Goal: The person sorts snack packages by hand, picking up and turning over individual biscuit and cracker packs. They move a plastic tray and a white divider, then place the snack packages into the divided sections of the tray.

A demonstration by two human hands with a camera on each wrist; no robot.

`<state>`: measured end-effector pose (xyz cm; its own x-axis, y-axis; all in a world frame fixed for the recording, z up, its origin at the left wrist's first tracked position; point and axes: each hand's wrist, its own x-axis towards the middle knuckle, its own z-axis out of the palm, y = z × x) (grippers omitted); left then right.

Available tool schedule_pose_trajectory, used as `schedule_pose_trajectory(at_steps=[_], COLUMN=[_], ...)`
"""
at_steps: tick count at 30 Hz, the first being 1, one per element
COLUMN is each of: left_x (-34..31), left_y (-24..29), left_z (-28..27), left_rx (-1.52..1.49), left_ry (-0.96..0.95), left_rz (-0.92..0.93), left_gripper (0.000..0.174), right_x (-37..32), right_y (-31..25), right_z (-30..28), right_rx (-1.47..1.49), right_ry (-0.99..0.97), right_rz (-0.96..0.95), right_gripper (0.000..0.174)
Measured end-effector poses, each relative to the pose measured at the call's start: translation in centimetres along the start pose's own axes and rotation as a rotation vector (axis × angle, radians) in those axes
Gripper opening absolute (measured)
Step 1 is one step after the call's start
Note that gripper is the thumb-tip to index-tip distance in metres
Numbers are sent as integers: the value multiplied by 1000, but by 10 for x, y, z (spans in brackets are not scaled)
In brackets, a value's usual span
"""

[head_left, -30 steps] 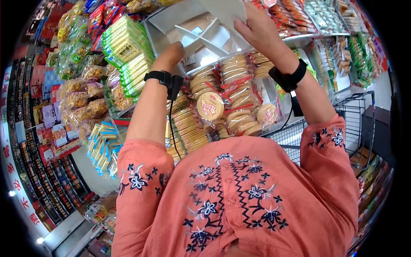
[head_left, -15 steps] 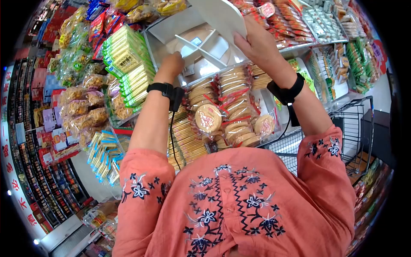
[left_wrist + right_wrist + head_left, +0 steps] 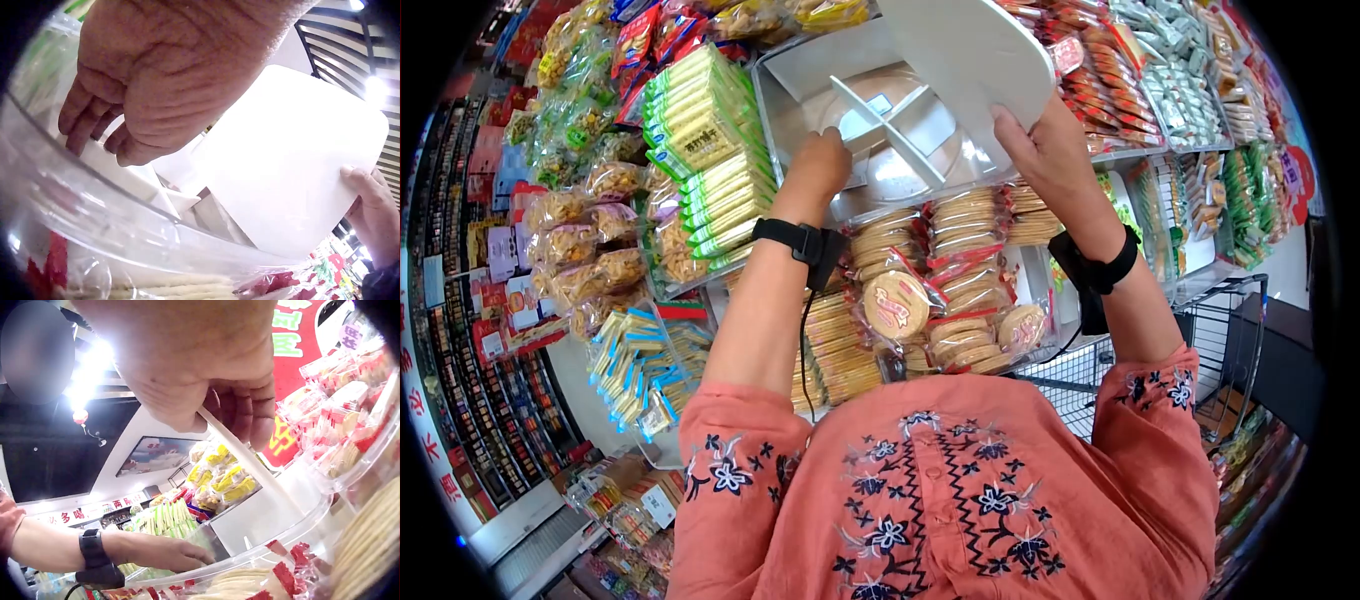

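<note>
The right hand (image 3: 1055, 155) pinches the edge of a white board (image 3: 985, 60), which stands tilted over the right side of a clear bin (image 3: 775, 125). In the right wrist view the thumb and curled fingers of the right hand (image 3: 206, 381) grip that board (image 3: 250, 465). Inside the bin lies a white cross-shaped divider (image 3: 888, 128) on a round base. The left hand (image 3: 820, 165) reaches over the bin's left side near the divider; in the left wrist view the left hand (image 3: 150, 81) has its fingers bent downward inside the rim, and whether they touch the divider is unclear.
Packed round biscuits (image 3: 895, 305) fill the bin nearest the body. Green-wrapped sticks (image 3: 715, 150) lie to the left, red packets (image 3: 1100, 85) to the right. A wire cart (image 3: 1220, 330) stands at the lower right, with blue-edged packets (image 3: 640, 370) at the lower left.
The right hand has moved right with the white board, which now shows more of its broad face. The left hand has shifted slightly, and the whole view has shifted too.
</note>
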<state>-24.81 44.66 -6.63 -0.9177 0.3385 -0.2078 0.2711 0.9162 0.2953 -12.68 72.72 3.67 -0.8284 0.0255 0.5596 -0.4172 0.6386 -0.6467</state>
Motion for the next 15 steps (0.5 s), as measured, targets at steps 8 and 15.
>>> schedule_pose_trajectory(at_steps=[8,15], left_x=[-7,-3], left_y=[31,76], left_z=[-25,-47], left_rx=[81,87], left_ry=[-86,-302], left_rz=[17,269], left_gripper=[31,50], right_x=[-1,-1], right_y=[7,11], right_z=[-2,-1], right_rx=[-38,-38], right_ry=[-43,-67], right_rz=[66,93], right_gripper=[25,26])
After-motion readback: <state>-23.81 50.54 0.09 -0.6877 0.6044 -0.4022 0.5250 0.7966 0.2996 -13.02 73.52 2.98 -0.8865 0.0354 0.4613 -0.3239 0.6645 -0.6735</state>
